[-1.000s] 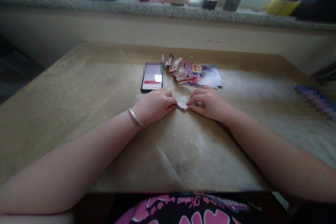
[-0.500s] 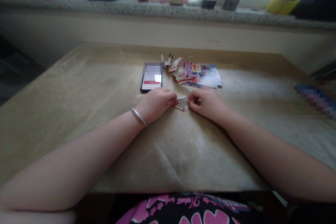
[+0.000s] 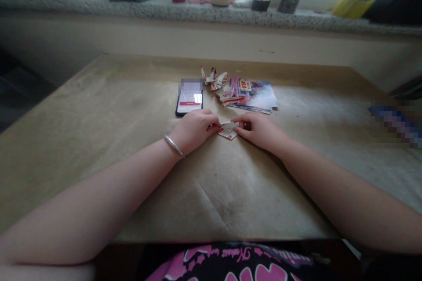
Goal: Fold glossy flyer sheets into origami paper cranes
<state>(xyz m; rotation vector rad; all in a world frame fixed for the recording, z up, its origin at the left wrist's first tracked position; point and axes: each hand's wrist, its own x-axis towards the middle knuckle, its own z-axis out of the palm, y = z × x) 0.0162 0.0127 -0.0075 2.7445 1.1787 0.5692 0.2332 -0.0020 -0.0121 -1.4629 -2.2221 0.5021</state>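
A small folded piece of printed paper (image 3: 227, 130), white with red marks, lies on the brown paper-covered table (image 3: 99, 109) between my hands. My left hand (image 3: 194, 129), with a silver bracelet on its wrist, pinches the paper's left edge with curled fingers. My right hand (image 3: 259, 129) pinches the right edge, fingers closed on it. Just beyond lie a stack of colourful printed sheets (image 3: 253, 94) and several folded paper figures (image 3: 214, 78).
A phone (image 3: 189, 101) with a lit screen lies just beyond my left hand. A stone windowsill (image 3: 132, 6) at the back holds bottles, jars and a teal case. A blurred blue object (image 3: 395, 125) sits at the table's right edge.
Both hands shifted slightly on the folded paper; the red-printed side now shows more, and my right fingers have reworked their pinch on its right edge.
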